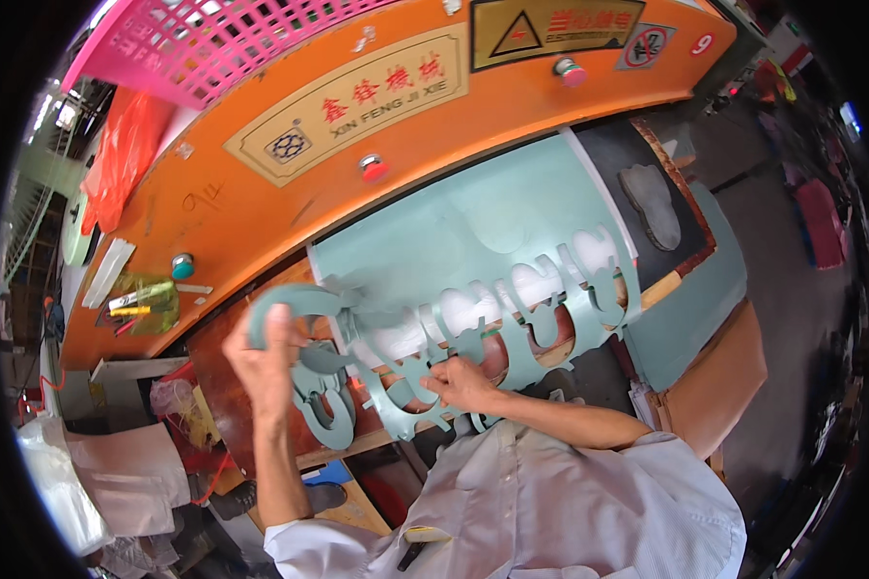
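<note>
Raised at the left, my left hand (264, 355) grips a curved grey-green cut piece (304, 299), a U-shaped blank blurred by motion. Below it, similar U-shaped pieces (330, 417) lie in a pile on the reddish-brown board. My right hand (462, 384) is closed at the near edge of a grey-green sheet (406, 232), on the strip of cut-out material there. Its fingertips seem to pinch that strip. U-shaped holes run along the sheet's near side, with white and brown showing through.
An orange press beam (309, 203) with several push buttons spans the far side. A pink basket (203, 39) sits on top. Right of the sheet, a grey sole-shaped piece (650, 206) rests on a black board. Brown sheet material (719, 386) hangs at the right; plastic bags (63, 482) lie lower left.
</note>
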`<act>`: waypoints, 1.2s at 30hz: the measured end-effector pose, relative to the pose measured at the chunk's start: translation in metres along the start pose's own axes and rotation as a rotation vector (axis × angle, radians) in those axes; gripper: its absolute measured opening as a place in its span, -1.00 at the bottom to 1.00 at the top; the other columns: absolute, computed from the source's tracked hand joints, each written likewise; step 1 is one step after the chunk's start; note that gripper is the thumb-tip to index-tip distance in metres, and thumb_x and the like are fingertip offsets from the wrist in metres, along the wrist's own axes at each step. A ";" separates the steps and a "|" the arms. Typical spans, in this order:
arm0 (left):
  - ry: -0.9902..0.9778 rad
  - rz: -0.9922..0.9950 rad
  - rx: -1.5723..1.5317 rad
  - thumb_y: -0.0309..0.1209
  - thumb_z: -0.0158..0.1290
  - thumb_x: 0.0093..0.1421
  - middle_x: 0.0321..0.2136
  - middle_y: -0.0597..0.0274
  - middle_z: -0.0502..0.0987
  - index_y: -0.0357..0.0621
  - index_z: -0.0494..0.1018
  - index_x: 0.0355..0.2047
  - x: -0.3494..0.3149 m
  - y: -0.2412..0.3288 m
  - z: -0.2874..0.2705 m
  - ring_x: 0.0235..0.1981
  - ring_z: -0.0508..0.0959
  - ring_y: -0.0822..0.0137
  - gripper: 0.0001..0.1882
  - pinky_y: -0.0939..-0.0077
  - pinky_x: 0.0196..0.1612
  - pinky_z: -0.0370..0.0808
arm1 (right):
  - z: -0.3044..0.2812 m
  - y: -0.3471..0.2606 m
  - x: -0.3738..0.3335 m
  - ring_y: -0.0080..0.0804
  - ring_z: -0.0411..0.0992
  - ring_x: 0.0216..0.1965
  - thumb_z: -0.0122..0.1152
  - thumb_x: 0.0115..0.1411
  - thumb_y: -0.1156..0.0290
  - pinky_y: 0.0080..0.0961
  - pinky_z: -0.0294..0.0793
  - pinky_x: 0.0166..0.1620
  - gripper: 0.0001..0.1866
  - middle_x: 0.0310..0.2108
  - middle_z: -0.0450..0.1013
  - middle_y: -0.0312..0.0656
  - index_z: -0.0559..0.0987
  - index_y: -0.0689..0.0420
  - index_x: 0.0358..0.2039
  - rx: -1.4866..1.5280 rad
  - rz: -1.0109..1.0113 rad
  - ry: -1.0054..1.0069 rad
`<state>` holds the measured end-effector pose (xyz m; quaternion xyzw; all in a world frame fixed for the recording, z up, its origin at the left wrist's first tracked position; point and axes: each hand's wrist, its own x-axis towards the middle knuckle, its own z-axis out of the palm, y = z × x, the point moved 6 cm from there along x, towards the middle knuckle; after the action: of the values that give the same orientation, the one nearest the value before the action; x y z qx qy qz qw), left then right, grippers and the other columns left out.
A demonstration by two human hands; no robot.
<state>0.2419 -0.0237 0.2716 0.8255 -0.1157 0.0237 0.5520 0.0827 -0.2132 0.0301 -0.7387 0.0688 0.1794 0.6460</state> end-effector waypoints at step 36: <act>-0.064 0.553 0.193 -0.58 0.20 0.26 -0.05 0.01 0.69 -0.29 0.59 0.11 -0.006 0.085 0.232 -0.20 0.70 0.22 -0.61 0.34 -0.02 0.65 | -0.323 0.025 -0.187 -0.06 0.62 -0.23 0.38 0.24 0.31 -0.16 0.57 -0.14 -0.73 -0.27 0.63 0.02 0.67 0.24 -0.17 -0.293 -0.036 1.020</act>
<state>0.1974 -0.2667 0.2570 0.8115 -0.3508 0.1582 0.4397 -0.0416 -0.5581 0.1059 -0.8157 0.3358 -0.2062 0.4234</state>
